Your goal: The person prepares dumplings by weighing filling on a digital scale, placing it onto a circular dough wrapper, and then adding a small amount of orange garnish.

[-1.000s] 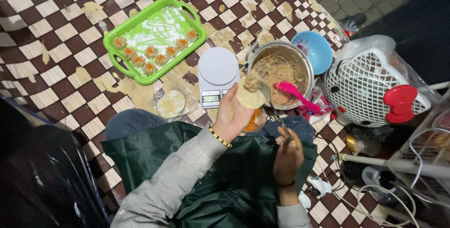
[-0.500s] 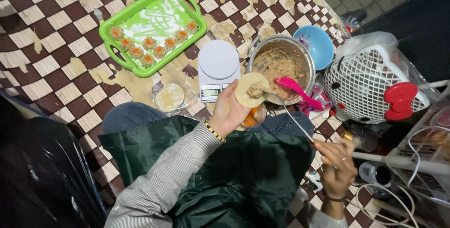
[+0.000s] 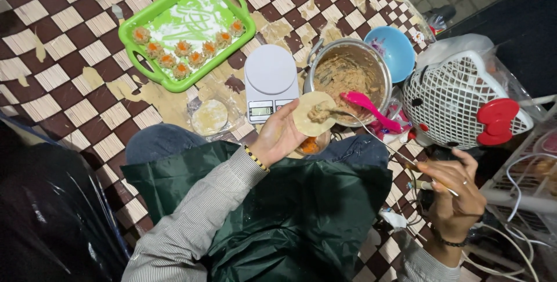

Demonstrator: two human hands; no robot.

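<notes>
**Filling now sitting on the wrapper, tool hand pulled back from the pot**

Swinging out and away from the steel pot (image 3: 348,79): right hand (image 3: 455,192), now well clear of the pot's rim on its right and nearer side, where half a second ago it sat lower and closer to the lap. Trailing a thin, long tool (image 3: 371,134) whose tip is reaching back to the dumpling wrapper (image 3: 313,114); pinching that tool between thumb and fingertips, other fingers loosely curled. Cannot tell whether spoon or flat stick.

Cupping the round wrapper flat on the open palm and fingers: left hand (image 3: 278,140), hovering just at the pot's near rim, between the pot and the white kitchen scale (image 3: 270,82). Carrying a small lump of brown filling on the wrapper's middle, matching the mix inside the pot. Judging by that, loading done and wrapper ready for closing.

Lying in the pot, a pink spatula (image 3: 368,108). Standing beyond the scale, away from the pot, a green tray (image 3: 145,67) with finished dumplings in a row.
</notes>
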